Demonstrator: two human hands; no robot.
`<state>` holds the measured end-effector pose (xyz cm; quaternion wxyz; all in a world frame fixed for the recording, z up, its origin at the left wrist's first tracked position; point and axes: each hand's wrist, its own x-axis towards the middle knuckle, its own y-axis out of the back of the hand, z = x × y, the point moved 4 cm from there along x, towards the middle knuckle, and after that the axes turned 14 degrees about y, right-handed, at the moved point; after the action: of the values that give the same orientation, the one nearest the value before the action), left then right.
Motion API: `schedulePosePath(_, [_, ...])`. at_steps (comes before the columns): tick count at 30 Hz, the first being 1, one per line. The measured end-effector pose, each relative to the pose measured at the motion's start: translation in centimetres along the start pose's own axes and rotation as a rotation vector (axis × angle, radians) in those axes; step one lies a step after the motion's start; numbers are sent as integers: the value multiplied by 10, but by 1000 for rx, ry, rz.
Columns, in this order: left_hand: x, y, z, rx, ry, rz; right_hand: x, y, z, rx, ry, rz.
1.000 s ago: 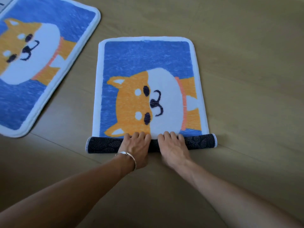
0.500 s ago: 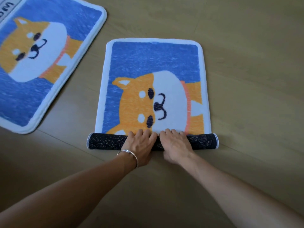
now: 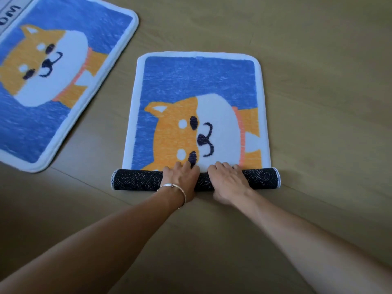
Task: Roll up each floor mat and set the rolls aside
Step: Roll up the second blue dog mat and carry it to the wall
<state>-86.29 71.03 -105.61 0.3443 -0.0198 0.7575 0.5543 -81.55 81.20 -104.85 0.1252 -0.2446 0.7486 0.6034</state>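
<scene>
A blue floor mat [image 3: 197, 81] with an orange and white dog picture lies on the wooden floor in front of me. Its near end is rolled into a dark dotted roll [image 3: 135, 180] that spans the mat's width. My left hand [image 3: 181, 179], with a silver bracelet at the wrist, lies over the middle of the roll, fingers curled over its top. My right hand [image 3: 228, 181] lies right beside it, fingers curled over the roll too. The roll covers the dog's lower ear and reaches the lower eye.
A second, larger mat [image 3: 53, 81] with the same dog picture lies flat at the upper left, angled. A grey mat with dark letters [image 3: 8, 15] peeks in at the top left corner. Bare wooden floor [image 3: 318, 102] extends right of the mat.
Both hands have pushed the roll away from me, so it is thicker and covers more of the dog picture. The camera has shifted, moving both mats rightward in view.
</scene>
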Motion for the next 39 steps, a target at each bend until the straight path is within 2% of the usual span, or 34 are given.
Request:
schedulePosePath(4, [8, 5, 3, -43, -7, -125, -13, -3, -7, -159, -34, 187])
schedulePosePath(5, [5, 5, 3, -36, -18, -115, -14, -6, -8, -146, -41, 168])
schedulePosePath(8, [-9, 0, 5, 17, -104, 110, -7, -8, 1, -34, -26, 88])
schedulePosePath(10, [-11, -4, 4, 51, -148, 183, 0, -1, 6, 42, -12, 41])
schedulePosePath(12, [-4, -3, 1, 12, -129, 101, 0, -1, 6, 37, 3, 40])
schedulePosePath(15, [10, 6, 1, -35, -141, -48, -13, -10, 1, -151, 31, 178])
schedulePosePath(17, [9, 9, 2, -34, -185, -60, -18, -16, 1, -207, 51, 271])
schedulePosePath(19, [1, 3, 0, 13, -207, 75, -16, -15, 2, -166, 25, 229])
schedulePosePath(21, [-6, 0, -2, 65, -146, 237, -8, -6, 4, -83, 32, 157])
schedulePosePath(22, [-6, 1, -3, 62, -108, 257, -3, -2, 7, -32, 31, 141])
schedulePosePath(25, [3, 4, -4, -21, -43, 53, 4, 3, 8, 9, 15, 68])
schedulePosePath(29, [10, 11, -1, -41, -77, -60, -13, -7, -2, -203, 34, 190])
schedulePosePath(30, [6, 9, -1, -32, -93, -61, -15, -8, -3, -208, 26, 195])
schedulePosePath(32, [-4, 6, -2, -2, -130, 49, -13, -5, 0, -140, 35, 159])
schedulePosePath(34, [-9, 3, -5, 39, -147, 170, -4, -1, 9, -2, 26, 75])
schedulePosePath(35, [-9, 2, -8, 46, -126, 180, 0, 3, 11, 51, 15, 18])
schedulePosePath(37, [-5, 2, -9, 31, -86, 108, 2, 6, 12, 22, 34, -1])
schedulePosePath(39, [1, 5, -7, 22, -80, 15, -4, 2, 5, -80, 60, 83])
